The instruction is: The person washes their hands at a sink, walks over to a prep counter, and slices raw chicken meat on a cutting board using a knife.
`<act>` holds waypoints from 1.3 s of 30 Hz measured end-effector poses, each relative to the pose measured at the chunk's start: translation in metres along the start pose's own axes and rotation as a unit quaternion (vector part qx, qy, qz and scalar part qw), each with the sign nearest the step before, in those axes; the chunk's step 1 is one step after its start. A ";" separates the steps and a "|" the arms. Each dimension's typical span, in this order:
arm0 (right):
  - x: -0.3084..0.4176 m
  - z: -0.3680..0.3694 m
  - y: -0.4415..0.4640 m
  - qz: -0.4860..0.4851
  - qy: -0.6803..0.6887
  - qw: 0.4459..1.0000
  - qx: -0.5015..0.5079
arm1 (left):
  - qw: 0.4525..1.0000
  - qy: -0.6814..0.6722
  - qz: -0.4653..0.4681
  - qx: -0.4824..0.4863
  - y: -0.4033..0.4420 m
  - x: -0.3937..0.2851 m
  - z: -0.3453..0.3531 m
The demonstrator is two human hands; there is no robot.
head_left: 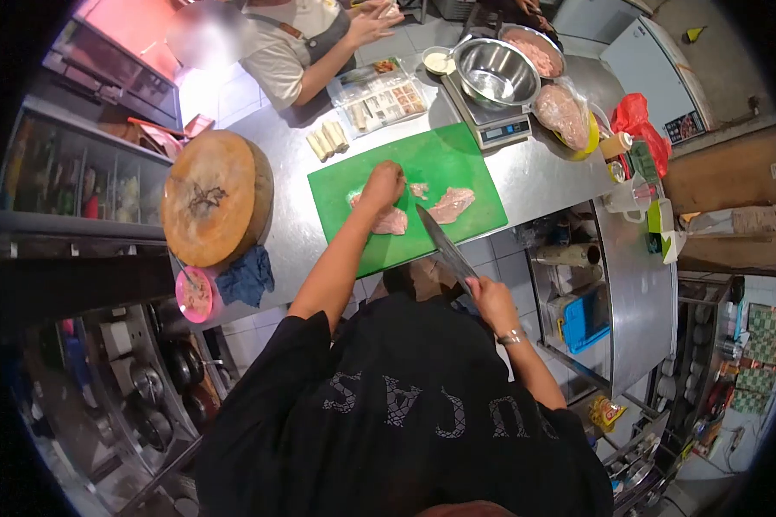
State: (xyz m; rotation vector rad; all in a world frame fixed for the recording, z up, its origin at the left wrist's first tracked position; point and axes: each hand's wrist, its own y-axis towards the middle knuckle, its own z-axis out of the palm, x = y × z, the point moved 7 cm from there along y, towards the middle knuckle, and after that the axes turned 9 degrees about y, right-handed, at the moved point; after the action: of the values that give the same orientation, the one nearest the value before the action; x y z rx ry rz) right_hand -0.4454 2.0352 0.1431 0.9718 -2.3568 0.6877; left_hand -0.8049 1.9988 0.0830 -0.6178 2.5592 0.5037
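A green cutting board [341,185] lies on the steel table, bearing pieces of pale pink raw meat. My left hand [384,184] is curled closed over the board, at the upper edge of one meat piece [391,222]; whatever its fingers hold is hidden. In my right hand [494,307], at the board's near side, is the handle of a large knife [444,245]. Its blade points up and left, with the tip over the board between the two larger pieces. To the right of the tip is another meat slice [453,205], and a small scrap [418,189] lies just above it.
A round wooden chopping block [211,198], a blue cloth [246,277] and a pink bowl [196,295] stand left. Beyond the board are rolled pieces [327,140], a digital scale [503,132] with a steel bowl [496,73], and bagged meat [562,116]. A co-worker [293,52] stands opposite.
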 end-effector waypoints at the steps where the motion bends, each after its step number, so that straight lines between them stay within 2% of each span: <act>1: -0.006 -0.007 -0.010 0.029 -0.030 0.999 0.019 | 1.000 -0.002 0.006 0.002 0.000 -0.007 -0.004; 3: -0.015 -0.025 -0.028 0.049 0.006 0.998 -0.025 | 0.996 -0.050 0.076 0.021 -0.005 -0.047 -0.006; 5: -0.031 -0.045 -0.046 0.075 0.034 0.993 -0.087 | 0.990 -0.001 0.086 0.114 -0.007 -0.047 0.018; 7: -0.055 -0.051 -0.053 0.095 0.047 0.989 -0.103 | 0.978 0.090 0.112 0.153 -0.004 -0.028 0.063; 8: -0.069 -0.050 -0.056 0.117 0.046 0.988 -0.095 | 0.972 0.110 0.057 0.199 -0.003 -0.027 0.070; 9: -0.085 -0.047 -0.060 0.114 -0.005 0.986 -0.118 | 0.971 0.116 0.041 0.205 0.000 -0.027 0.075; 10: -0.098 -0.046 -0.064 0.144 0.023 0.981 -0.129 | 0.963 0.145 0.031 0.227 0.003 -0.032 0.076; 12: -0.105 -0.052 -0.067 0.154 0.036 0.975 -0.153 | 0.958 0.187 0.044 0.211 0.005 -0.036 0.073; 14: -0.099 -0.060 -0.068 0.144 0.052 0.979 -0.133 | 0.959 0.188 0.035 0.208 0.011 -0.041 0.062; 15: -0.099 -0.066 -0.071 0.177 0.066 0.975 -0.120 | 0.958 0.190 0.049 0.207 0.015 -0.043 0.056; 17: -0.103 -0.079 -0.073 0.179 0.070 0.971 -0.145 | 0.966 0.026 -0.057 0.250 0.027 -0.037 0.050; 18: -0.107 -0.087 -0.075 0.177 0.069 0.969 -0.159 | 0.967 0.028 -0.049 0.250 0.043 -0.040 0.047; 20: -0.120 -0.102 -0.080 0.200 0.097 0.960 -0.169 | 0.966 -0.166 -0.092 0.176 0.082 -0.052 0.032; 21: -0.124 -0.104 -0.076 0.214 0.122 0.955 -0.165 | 0.989 -0.100 -0.026 0.103 0.112 -0.071 0.010; 22: -0.128 -0.104 -0.070 0.198 0.124 0.962 -0.144 | 0.994 -0.032 0.003 0.109 0.143 -0.101 -0.016; 23: -0.133 -0.113 -0.068 0.160 0.131 0.959 -0.194 | 0.997 -0.055 0.038 0.045 0.173 -0.119 -0.033; 24: -0.138 -0.121 -0.067 0.122 0.142 0.953 -0.236 | 0.998 -0.033 0.027 0.053 0.196 -0.158 -0.064; 25: -0.142 -0.125 -0.063 0.116 0.129 0.957 -0.232 | 0.999 -0.012 0.031 0.010 0.224 -0.163 -0.073; 26: -0.145 -0.134 -0.059 0.109 0.112 0.959 -0.235 | 0.999 -0.039 0.034 0.004 0.249 -0.175 -0.083; 27: -0.144 -0.144 -0.056 0.114 0.108 0.961 -0.226 | 0.999 -0.021 -0.014 0.041 0.269 -0.189 -0.090; 28: -0.145 -0.149 -0.054 0.122 0.105 0.963 -0.217 | 0.998 0.003 0.022 0.051 0.291 -0.192 -0.088; 29: -0.148 -0.148 -0.048 0.107 0.105 0.970 -0.190 | 0.997 -0.049 0.052 0.032 0.299 -0.198 -0.087; 30: -0.154 -0.152 -0.044 0.103 0.089 0.971 -0.198 | 0.997 -0.021 0.021 0.065 0.311 -0.189 -0.075; 31: -0.158 -0.156 -0.041 0.099 0.071 0.970 -0.209 | 0.994 0.032 0.042 0.099 0.315 -0.195 -0.076; 33: -0.156 -0.163 -0.036 0.096 0.073 0.978 -0.173 | 0.992 0.092 0.070 0.051 0.300 -0.217 -0.094; 34: -0.157 -0.166 -0.031 0.104 0.077 0.978 -0.161 | 0.993 0.097 0.052 0.047 0.294 -0.215 -0.099; 36: -0.166 -0.164 -0.021 0.088 0.094 0.983 -0.134 | 1.000 -0.001 -0.002 -0.009 0.272 -0.207 -0.110; 37: -0.171 -0.162 -0.015 0.083 0.084 0.984 -0.132 | 0.998 -0.023 -0.018 -0.050 0.245 -0.210 -0.126; 39: -0.178 -0.153 -0.007 0.066 0.067 0.991 -0.094 | 0.994 -0.023 -0.088 -0.062 0.180 -0.186 -0.140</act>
State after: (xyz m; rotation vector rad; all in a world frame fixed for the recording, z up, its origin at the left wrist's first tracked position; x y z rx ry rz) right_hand -0.2911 2.2125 0.1515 0.6744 -2.3329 0.5499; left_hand -0.7957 2.1490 0.3357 -0.8558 2.4164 0.6106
